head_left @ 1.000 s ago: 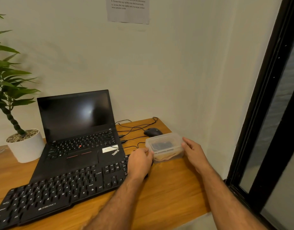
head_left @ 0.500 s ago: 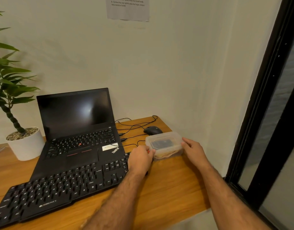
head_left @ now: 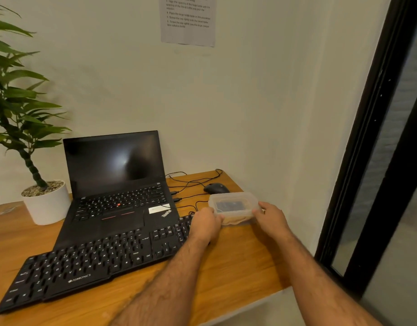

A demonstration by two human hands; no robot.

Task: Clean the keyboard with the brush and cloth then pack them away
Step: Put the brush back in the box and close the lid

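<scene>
Head view: hands (head_left: 240,221) grip lidded container (head_left: 233,204).

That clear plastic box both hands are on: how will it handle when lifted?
The plastic box is probably light: thin translucent walls, only a dark item and tan cloth showing inside. Its smooth sides may be slippery, so the left hand and right hand gripping opposite ends seems sensible. The walls may flex.

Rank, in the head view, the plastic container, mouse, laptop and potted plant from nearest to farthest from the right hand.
1. Plastic container: touched by the right hand.
2. Mouse: just behind the container.
3. Laptop: centre-left.
4. Potted plant: far left.
</scene>
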